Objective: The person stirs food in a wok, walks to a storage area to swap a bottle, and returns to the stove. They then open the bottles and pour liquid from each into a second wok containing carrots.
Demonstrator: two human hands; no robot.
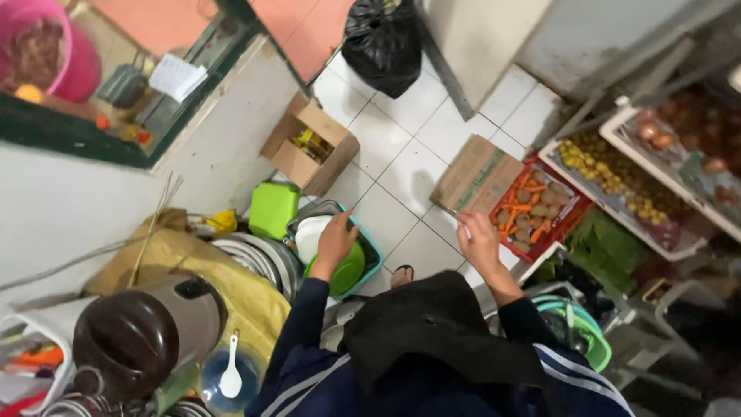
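Note:
My left hand (333,241) reaches down over a teal basin (371,252) on the floor, fingers resting on a green plate (349,270) beside a white bowl (311,235). My right hand (478,241) hovers with its fingers apart and nothing in it, near the edge of a red crate (580,208) of carrots and potatoes. Both arms wear dark blue sleeves with white stripes. A black cloth hangs down my front between the arms.
A brown cardboard box (476,177) lies flat by the crate; an open box (309,144) stands by the wall. A green lid (273,209), stacked metal plates (255,257), a brown rice cooker (143,328), a black bag (383,42) and vegetable trays (617,177) surround the white tiled floor.

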